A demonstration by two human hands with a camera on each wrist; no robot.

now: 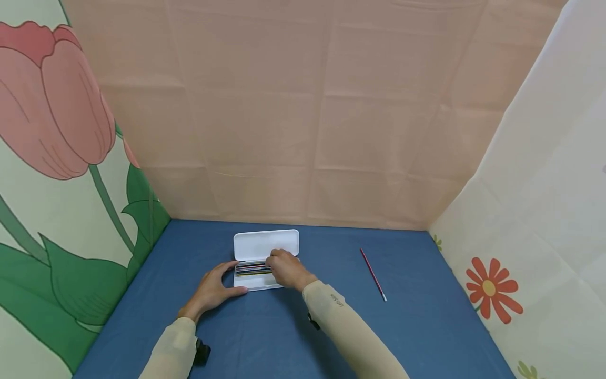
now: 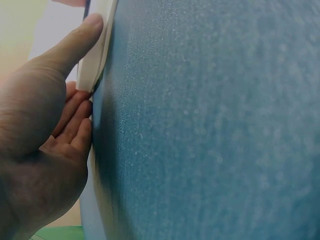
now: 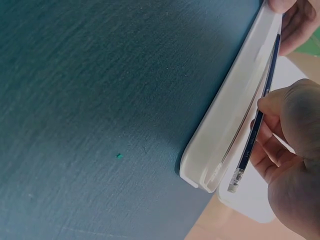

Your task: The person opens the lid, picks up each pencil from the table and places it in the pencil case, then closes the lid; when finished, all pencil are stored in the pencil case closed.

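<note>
A white pencil case lies with its lid raised at the back; several dark and coloured pencils lie inside. My left hand holds the case's left end, the thumb on its front wall and the fingers round the far side. My right hand is over the right part of the case. In the right wrist view it pinches a dark blue pencil with a white eraser end, between thumb and fingers, along the case's opening. The right hand hides part of the row in the head view.
A red pencil with a white end lies on the blue cloth, right of the case. A tan sheet hangs behind, with flower-printed sheets at both sides. A tiny green speck is on the cloth.
</note>
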